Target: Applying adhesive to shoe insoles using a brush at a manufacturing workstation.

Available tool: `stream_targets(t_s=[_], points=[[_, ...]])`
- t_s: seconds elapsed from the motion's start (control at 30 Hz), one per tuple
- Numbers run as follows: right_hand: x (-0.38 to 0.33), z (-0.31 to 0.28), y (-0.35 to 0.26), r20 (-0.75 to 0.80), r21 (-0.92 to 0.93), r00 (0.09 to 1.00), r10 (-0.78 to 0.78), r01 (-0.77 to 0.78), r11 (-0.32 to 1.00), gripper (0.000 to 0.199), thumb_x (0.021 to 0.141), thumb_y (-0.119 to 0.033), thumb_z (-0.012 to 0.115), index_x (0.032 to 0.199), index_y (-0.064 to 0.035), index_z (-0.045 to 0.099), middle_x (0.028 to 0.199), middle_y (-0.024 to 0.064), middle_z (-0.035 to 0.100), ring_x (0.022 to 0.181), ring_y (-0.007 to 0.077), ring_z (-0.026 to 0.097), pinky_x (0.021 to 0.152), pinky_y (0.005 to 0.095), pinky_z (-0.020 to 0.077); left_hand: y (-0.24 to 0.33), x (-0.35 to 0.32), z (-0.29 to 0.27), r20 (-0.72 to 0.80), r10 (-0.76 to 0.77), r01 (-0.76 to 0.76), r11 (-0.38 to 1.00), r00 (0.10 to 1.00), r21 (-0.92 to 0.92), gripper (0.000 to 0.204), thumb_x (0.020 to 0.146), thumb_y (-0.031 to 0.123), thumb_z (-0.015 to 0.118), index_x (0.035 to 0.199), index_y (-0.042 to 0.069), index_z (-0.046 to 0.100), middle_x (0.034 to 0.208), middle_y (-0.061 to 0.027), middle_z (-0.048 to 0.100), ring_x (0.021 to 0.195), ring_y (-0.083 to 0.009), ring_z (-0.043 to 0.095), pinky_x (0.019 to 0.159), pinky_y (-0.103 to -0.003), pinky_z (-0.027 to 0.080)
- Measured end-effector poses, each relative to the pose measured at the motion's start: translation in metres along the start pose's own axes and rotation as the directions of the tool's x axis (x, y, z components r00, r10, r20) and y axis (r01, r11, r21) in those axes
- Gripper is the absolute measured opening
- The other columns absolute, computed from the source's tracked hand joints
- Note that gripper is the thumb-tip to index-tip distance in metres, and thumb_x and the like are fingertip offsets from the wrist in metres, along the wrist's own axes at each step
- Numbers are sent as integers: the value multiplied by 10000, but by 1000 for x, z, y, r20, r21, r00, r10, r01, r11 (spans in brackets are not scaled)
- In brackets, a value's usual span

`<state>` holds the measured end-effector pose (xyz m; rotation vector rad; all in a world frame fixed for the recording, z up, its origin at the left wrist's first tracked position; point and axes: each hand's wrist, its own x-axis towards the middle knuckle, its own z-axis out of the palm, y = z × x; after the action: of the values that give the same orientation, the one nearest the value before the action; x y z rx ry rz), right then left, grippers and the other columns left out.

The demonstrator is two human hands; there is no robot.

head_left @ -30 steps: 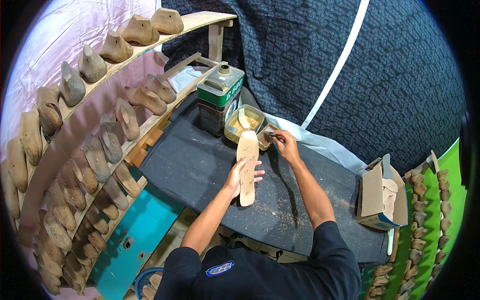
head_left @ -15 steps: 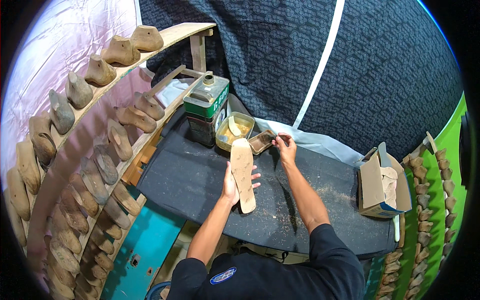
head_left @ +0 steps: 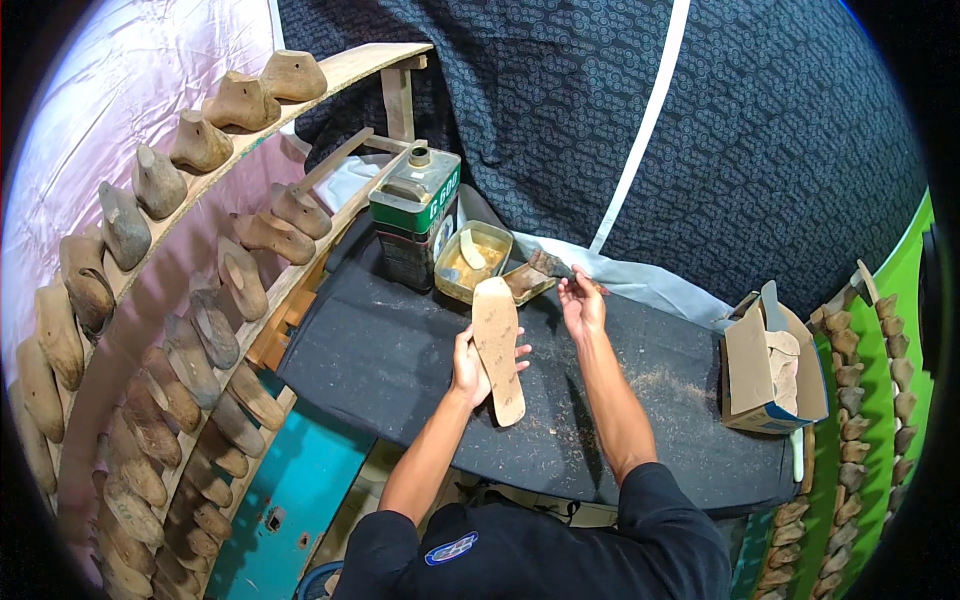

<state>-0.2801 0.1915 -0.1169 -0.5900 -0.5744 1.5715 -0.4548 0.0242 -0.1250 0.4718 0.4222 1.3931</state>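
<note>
Head view shows a person at a dark-covered surface (head_left: 400,350), both forearms entering from the lower edge. Left hand (head_left: 470,365) has its grip closed around the edge of a tan shoe insole (head_left: 497,345), fingers spread across the face and thumb behind; the insole is held above the surface, long axis running roughly away from the person, the far end toward the tray and the near end tilted slightly to the right. Right hand (head_left: 580,305) lies beyond and to the right of the insole, its grip pinched on a small brush (head_left: 550,265) whose dark head rests at a small brown dish (head_left: 525,283). Just left of that dish sits a rectangular tray (head_left: 472,262) of yellowish glue, with a green metal can (head_left: 415,225) beside it. The insole is therefore just beside the right hand, on its left and slightly nearer the body; the brush tip points away from it. An open cardboard box (head_left: 765,370) stands well apart at the right, and wooden shoe lasts (head_left: 200,300) fill curved racks at the left.
</note>
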Motion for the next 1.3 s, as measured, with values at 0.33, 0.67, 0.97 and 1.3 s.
stream_targets(t_s=[0.33,0.67,0.97,1.3], points=[[-85,41,-24,344,-382,891,-298,422,822,164,938,-69,605,1082,-1,643,1066,115,653,962,195,642,870,378,568,-2,0,4,-21,39,-35,982,999,184,782,968,671,202,1418,67,412,1299,-151,562,955,-246,634,784,-392,558],[-111,57,-39,384,-594,785,-486,613,520,69,898,-14,630,943,27,661,934,65,632,838,132,620,739,279,531,-18,0,20,29,88,-92,973,996,210,721,998,587,196,1370,18,437,1239,-158,586,857,-214,633,747,-364,553],[-139,87,-49,471,-560,820,-325,563,608,57,897,-41,628,889,6,660,848,44,628,742,109,602,667,259,499,-18,-10,20,19,61,-64,937,998,343,688,1000,589,214,1321,37,471,1171,-119,608,799,-161,599,676,-307,529],[-124,53,-61,248,-644,770,-587,584,494,85,890,-58,626,829,1,636,737,10,592,630,80,556,579,254,478,-26,-16,28,94,15,-42,955,995,295,710,1002,584,206,1367,19,435,1218,-151,589,823,-191,615,703,-336,548]])
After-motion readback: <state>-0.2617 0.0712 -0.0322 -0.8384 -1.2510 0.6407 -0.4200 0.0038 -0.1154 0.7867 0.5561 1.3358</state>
